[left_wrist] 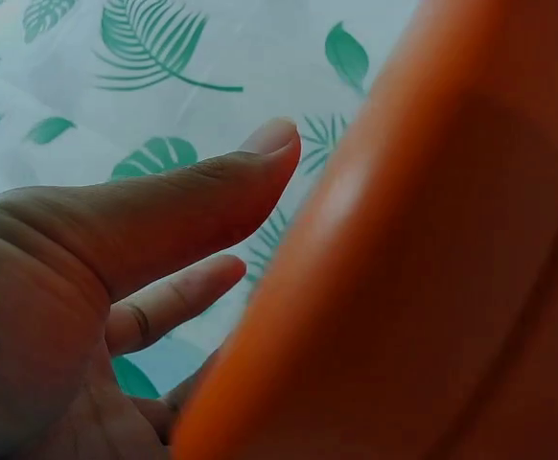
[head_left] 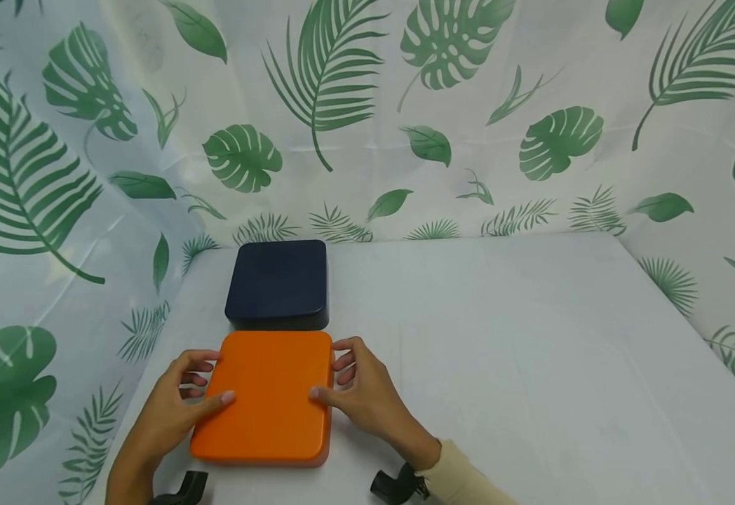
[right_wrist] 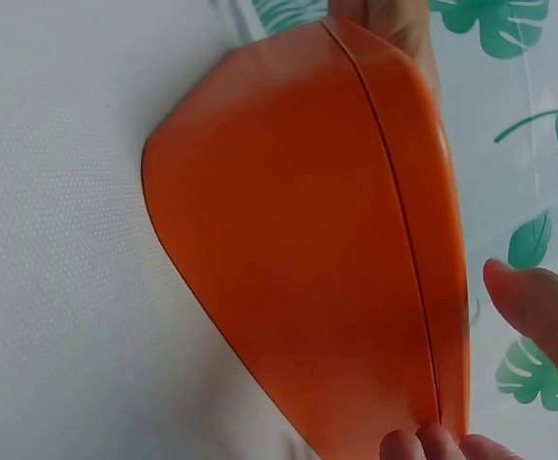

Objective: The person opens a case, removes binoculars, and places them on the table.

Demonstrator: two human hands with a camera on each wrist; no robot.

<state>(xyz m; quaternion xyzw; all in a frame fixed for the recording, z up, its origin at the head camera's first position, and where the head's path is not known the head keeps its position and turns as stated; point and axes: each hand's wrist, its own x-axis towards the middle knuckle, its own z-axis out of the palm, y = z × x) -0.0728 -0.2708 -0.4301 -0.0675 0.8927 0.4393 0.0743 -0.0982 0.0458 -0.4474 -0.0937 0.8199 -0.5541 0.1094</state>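
A square orange box with rounded corners lies on the white table in front of me. A thin seam below its top edge shows a lid in the right wrist view. My left hand is at its left side, thumb over the top; a gap shows between thumb and edge in the left wrist view. At the right side is my right hand, fingertips right at the lid seam. Its thumb stands slightly off the lid's top. Both hands' fingers bend loosely around the sides. The box's underside is hidden.
Directly behind the orange box sits a dark navy box of similar shape, near the table's back edge. The white table stretches off to the right. A leaf-patterned curtain encloses the back and both sides.
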